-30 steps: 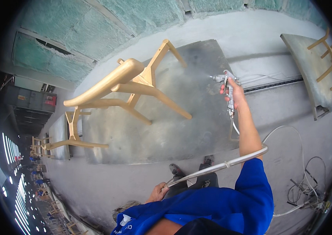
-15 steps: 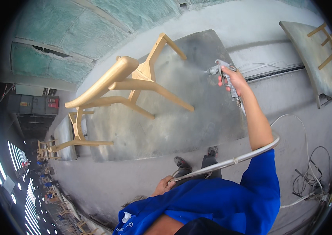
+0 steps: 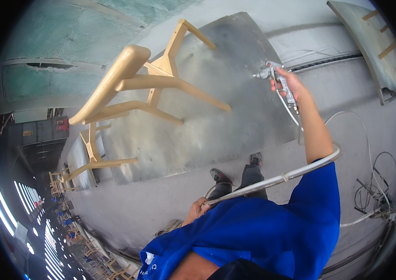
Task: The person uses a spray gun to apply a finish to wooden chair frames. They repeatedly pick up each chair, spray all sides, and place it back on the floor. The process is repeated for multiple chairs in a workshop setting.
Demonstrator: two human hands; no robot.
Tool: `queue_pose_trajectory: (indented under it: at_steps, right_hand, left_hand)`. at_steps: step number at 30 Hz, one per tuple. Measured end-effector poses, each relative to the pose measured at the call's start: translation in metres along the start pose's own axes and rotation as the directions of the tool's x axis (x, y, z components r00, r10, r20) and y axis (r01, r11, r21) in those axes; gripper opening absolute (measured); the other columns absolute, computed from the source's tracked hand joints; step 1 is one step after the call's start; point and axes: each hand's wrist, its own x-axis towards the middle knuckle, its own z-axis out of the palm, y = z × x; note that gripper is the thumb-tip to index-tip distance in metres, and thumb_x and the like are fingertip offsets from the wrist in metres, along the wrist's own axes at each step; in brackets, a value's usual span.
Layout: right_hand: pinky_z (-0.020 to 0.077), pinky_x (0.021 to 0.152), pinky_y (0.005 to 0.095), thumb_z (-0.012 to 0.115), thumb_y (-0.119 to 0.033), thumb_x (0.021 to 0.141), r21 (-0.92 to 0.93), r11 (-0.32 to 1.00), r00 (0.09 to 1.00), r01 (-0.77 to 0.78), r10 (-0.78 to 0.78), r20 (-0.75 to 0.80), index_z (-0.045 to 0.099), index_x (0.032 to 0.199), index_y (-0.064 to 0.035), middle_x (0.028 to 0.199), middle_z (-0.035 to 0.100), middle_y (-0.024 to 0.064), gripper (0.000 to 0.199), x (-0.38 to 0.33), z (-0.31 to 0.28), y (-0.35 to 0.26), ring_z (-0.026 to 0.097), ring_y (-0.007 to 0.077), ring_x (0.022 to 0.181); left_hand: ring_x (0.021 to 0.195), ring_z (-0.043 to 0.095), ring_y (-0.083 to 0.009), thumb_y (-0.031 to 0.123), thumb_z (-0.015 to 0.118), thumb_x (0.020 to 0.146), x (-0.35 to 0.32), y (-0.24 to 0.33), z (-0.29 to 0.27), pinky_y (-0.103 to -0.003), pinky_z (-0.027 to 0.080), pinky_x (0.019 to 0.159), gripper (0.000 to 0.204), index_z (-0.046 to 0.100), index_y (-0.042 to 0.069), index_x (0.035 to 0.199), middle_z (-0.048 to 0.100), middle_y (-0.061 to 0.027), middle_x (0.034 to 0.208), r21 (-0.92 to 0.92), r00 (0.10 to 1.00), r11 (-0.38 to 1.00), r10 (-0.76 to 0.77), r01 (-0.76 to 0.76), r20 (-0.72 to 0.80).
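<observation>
My right hand [image 3: 290, 85] is wrapped round a metal spray gun [image 3: 272, 74], its nozzle pointing left toward a pale wooden chair frame [image 3: 170, 84]. The gun is apart from the wood, to its right. The frame has a thick curved back rail, arms and legs, and no seat shows on it; it stands on a grey metal-topped platform [image 3: 216, 135]. Low at my waist, my left hand [image 3: 199, 209] is closed round a whitish hose [image 3: 277, 179]. That hose runs up to the right and passes round my right arm near the elbow.
A second grey platform with wooden rungs [image 3: 387, 50] stands at the far right. Water runs down a greenish wall [image 3: 58, 42] at the back left. Thin hoses and cables [image 3: 370, 191] lie tangled on the floor at right. More wooden frames [image 3: 93, 154] stand at left.
The spray gun has moved a little to the right, away from the chair frame. The fine mist at its nozzle no longer shows. My left hand keeps its hold on the hose.
</observation>
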Motion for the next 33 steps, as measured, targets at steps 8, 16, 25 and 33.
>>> queue_pose_trajectory:
  at_steps: [8, 16, 25, 33]
  right_hand:
    - [0.0387, 0.041, 0.0282, 0.053, -0.041, 0.106, -0.036, 0.989, 0.900, -0.145, 0.117, -0.419, 0.067, 0.115, -0.0063, 0.082, 0.067, 0.0054, 0.039, -0.035, -0.016, 0.141, 0.066, 0.0154, 0.064]
    - [0.0426, 0.042, 0.0230, 0.045, -0.044, 0.110, 0.628, 0.703, 0.882, 0.333, -0.468, 0.056, 0.047, 0.146, -0.0224, 0.092, 0.064, 0.0090, 0.042, -0.148, 0.101, 0.147, 0.066, 0.0191, 0.077]
    - [0.0408, 0.042, 0.0240, 0.052, -0.048, 0.106, 0.431, 0.596, 0.730, 0.678, -0.472, -0.495, 0.054, 0.136, -0.0159, 0.086, 0.063, 0.0039, 0.043, -0.153, 0.213, 0.275, 0.065, 0.0152, 0.071]
    - [0.0404, 0.043, 0.0295, 0.054, -0.038, 0.106, 0.339, 0.676, 0.405, 0.654, 0.066, -0.912, 0.055, 0.124, -0.0117, 0.081, 0.063, 0.0036, 0.032, -0.090, 0.323, 0.413, 0.064, 0.0156, 0.064]
  left_hand:
    - [0.081, 0.065, -0.0305, 0.051, 0.059, 0.102, -0.017, -0.016, -0.033, -0.042, 0.051, 0.074, 0.049, 0.065, 0.002, 0.102, 0.066, -0.0166, 0.083, 0.114, 0.986, 0.980, -0.166, 0.162, 0.031]
    - [0.075, 0.054, -0.0150, 0.044, 0.058, 0.104, -0.020, -0.064, -0.072, -0.034, 0.046, 0.068, 0.041, 0.063, 0.004, 0.095, 0.059, -0.0052, 0.075, 0.013, 0.983, 0.998, -0.059, 0.058, 0.175]
    - [0.072, 0.047, -0.0133, 0.038, 0.054, 0.104, -0.062, -0.195, -0.151, -0.034, 0.042, 0.065, 0.038, 0.060, 0.003, 0.091, 0.052, -0.0016, 0.073, -0.033, 0.990, 0.997, 0.069, -0.066, 0.125]
    - [0.075, 0.053, -0.0157, 0.033, 0.053, 0.102, -0.154, -0.286, -0.241, -0.036, 0.044, 0.068, 0.036, 0.063, 0.001, 0.089, 0.058, -0.0067, 0.075, 0.030, 0.993, 0.999, 0.024, -0.020, -0.113]
